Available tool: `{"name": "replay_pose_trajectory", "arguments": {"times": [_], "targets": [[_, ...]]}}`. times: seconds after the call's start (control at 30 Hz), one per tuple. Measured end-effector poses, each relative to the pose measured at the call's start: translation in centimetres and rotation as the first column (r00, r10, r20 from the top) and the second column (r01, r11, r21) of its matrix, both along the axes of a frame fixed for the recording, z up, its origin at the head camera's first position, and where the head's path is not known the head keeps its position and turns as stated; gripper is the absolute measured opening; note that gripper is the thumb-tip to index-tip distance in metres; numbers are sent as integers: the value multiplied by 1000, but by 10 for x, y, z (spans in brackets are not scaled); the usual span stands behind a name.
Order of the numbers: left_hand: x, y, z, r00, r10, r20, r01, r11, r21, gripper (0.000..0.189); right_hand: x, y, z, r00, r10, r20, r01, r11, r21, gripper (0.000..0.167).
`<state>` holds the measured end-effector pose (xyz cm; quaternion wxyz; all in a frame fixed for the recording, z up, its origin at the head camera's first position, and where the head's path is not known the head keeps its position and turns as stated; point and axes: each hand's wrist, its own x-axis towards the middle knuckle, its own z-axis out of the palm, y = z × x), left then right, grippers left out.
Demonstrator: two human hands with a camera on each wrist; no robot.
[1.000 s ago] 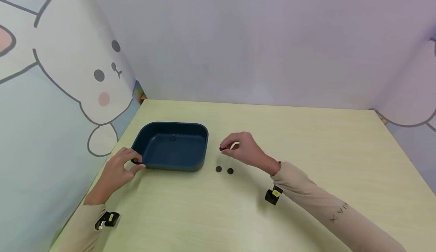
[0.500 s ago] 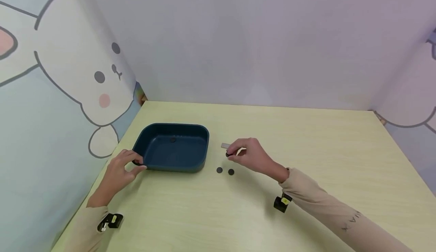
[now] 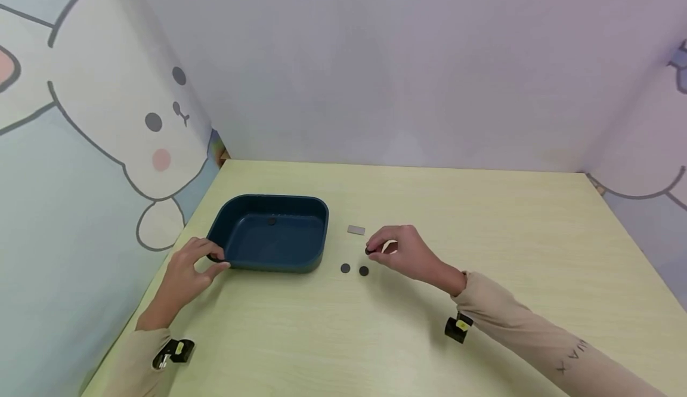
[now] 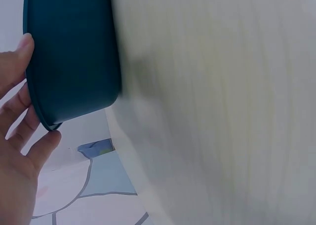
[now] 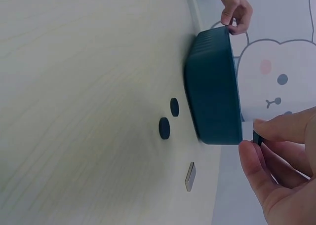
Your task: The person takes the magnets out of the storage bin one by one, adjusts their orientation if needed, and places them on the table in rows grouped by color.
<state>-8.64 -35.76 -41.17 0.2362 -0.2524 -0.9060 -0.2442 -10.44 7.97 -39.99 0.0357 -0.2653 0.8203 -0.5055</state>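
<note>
A dark blue-green rectangular tub (image 3: 284, 266) stands on the table. My left hand (image 3: 185, 275) grips the tub's near left corner, with thumb and fingers on the rim. Held in the air to the tub's right, a small black disc (image 5: 257, 138) is pinched between thumb and fingers of my right hand (image 3: 405, 255). Below that hand, two similar black discs, one on the left (image 3: 345, 268) and one on the right (image 3: 364, 271), lie flat on the table. A thin grey rectangular bar (image 3: 356, 230) lies behind them. Inside the tub is one small dark disc (image 3: 272, 221).
The pale wooden table (image 3: 515, 224) extends to the right of the tub. A plain wall (image 3: 402, 75) rises behind it, and a wall with a cartoon print (image 3: 96, 164) stands close on the left. Each forearm wears a small black camera.
My right hand has moved right and closer to the body with the disc pinched. The grey bar, out of sight at first, has come into full view. My left hand stays on the rim.
</note>
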Motion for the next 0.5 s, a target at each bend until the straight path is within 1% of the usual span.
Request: {"name": "replay_pose_trajectory", "arguments": {"times": [0.1, 0.23, 0.5], "targets": [[0, 1, 0, 1000, -7, -10, 7, 1000, 8, 32, 2, 2, -3, 1000, 2, -1, -2, 1000, -2, 10], [0, 0, 0, 1000, -8, -6, 8, 1000, 16, 32, 4, 5, -10, 1000, 1, -11, -1, 1000, 10, 11], [-1, -2, 0, 1000, 2, 11, -2, 1000, -14, 31, 2, 16, -24, 997, 13, -73, -10, 999, 37, 12]]}}
